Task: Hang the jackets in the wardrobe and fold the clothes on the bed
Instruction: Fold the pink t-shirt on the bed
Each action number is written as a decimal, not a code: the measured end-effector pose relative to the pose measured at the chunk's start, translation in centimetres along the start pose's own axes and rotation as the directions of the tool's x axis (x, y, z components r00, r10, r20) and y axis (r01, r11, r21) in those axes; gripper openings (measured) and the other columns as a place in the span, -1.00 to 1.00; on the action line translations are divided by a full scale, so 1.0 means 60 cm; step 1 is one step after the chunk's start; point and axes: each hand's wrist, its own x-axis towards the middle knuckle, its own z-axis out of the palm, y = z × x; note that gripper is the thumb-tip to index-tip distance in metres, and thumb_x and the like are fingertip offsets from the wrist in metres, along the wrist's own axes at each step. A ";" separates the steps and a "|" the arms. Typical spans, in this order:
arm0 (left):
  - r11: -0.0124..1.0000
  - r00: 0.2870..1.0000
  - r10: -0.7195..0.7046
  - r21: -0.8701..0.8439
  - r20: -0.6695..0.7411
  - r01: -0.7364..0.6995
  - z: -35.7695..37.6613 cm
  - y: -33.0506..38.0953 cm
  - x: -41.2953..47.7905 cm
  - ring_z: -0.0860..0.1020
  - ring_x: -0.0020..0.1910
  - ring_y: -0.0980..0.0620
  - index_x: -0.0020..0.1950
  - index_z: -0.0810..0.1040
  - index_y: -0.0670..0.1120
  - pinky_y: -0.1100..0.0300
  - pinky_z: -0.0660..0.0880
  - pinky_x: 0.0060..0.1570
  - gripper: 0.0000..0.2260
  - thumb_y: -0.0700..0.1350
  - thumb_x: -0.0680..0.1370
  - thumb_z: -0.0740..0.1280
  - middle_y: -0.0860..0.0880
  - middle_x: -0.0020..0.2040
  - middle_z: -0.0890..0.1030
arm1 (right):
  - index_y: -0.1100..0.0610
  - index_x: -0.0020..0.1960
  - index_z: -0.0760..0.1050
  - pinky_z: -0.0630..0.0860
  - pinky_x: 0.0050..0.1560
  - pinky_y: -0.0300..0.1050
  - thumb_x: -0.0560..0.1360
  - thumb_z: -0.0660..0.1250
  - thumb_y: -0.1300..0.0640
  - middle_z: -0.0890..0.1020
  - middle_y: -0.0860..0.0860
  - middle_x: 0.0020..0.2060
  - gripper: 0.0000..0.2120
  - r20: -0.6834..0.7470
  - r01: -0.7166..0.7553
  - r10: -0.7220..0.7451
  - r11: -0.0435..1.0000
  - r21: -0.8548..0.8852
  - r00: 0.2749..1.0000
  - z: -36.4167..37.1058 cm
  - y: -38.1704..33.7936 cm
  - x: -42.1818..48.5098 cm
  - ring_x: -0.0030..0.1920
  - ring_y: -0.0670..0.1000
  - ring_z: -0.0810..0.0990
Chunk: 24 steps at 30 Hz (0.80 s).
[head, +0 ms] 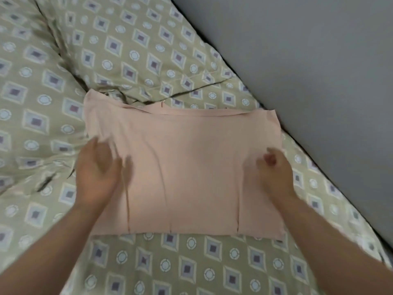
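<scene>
Folded pink top (182, 167) on the bedspread (53, 81), long side left-right; left hand (95, 173) spread loose at its left edge, right hand (274, 173) curled at its right, grip too blurry

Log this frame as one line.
step: folding | pink garment: part-folded, on bed | left hand: open, at left side | right hand: curled at right side, grip unclear

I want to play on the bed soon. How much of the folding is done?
Partway. The pink top already lies flat on the bed, sides apparently folded in. The left hand and right hand are at its two sides, mid-fold. Folding it smaller looks left. No jackets or wardrobe are in view.
</scene>
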 end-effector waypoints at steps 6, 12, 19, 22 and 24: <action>0.907 0.908 -0.408 -0.074 0.090 0.415 -0.032 -0.079 -0.187 0.47 -0.31 -0.10 -0.12 0.50 -0.13 0.07 0.38 -0.35 -0.72 0.10 0.49 0.33 -0.10 -0.27 0.54 | 0.15 0.20 0.51 0.46 -0.04 0.00 0.44 0.37 -0.08 0.61 0.03 0.02 -0.57 -0.062 -0.352 0.347 0.928 -0.121 0.936 -0.033 0.137 -0.183 -0.02 0.10 0.56; 0.659 0.770 -0.483 -0.405 0.418 0.633 -0.076 -0.080 -0.161 0.52 -0.42 -0.03 -0.12 0.48 -0.05 0.16 0.52 -0.38 -0.87 -0.21 0.62 0.30 -0.10 -0.26 0.59 | 0.13 0.14 0.59 0.54 -0.32 -0.28 0.57 0.33 0.20 0.66 0.00 -0.12 -0.83 -0.052 -0.312 0.336 0.913 0.263 0.940 -0.063 0.139 -0.187 -0.23 -0.04 0.61; 0.588 0.556 -0.434 -0.245 0.708 0.771 -0.104 -0.082 -0.129 0.61 -0.18 -0.04 0.08 0.59 -0.13 0.22 0.62 -0.22 -0.79 -0.09 0.48 0.39 -0.12 -0.10 0.66 | 0.13 -0.09 0.49 0.52 -0.29 -0.07 0.58 0.36 0.13 0.52 0.04 -0.38 -0.89 0.474 -0.643 0.495 0.732 0.224 0.728 -0.102 0.144 -0.146 -0.39 0.01 0.46; 0.661 0.413 -0.440 -0.024 0.797 0.750 -0.111 -0.090 -0.124 0.59 -0.23 -0.05 0.00 0.55 -0.15 0.17 0.59 -0.28 -0.78 -0.02 0.49 0.40 -0.16 -0.15 0.61 | 0.15 0.02 0.55 0.58 -0.25 -0.05 0.59 0.36 0.08 0.62 0.06 -0.33 -0.87 0.586 -0.642 0.479 0.760 0.095 0.654 -0.115 0.154 -0.145 -0.36 0.02 0.55; 0.675 0.441 -0.461 -0.018 0.770 0.737 -0.120 -0.110 -0.123 0.54 -0.32 -0.04 -0.04 0.53 -0.20 0.19 0.55 -0.37 -0.74 -0.02 0.46 0.42 -0.17 -0.24 0.53 | 0.20 0.02 0.56 0.61 -0.30 -0.08 0.60 0.35 0.08 0.64 0.09 -0.33 -0.83 0.537 -0.653 0.495 0.744 0.144 0.683 -0.134 0.167 -0.134 -0.37 0.02 0.58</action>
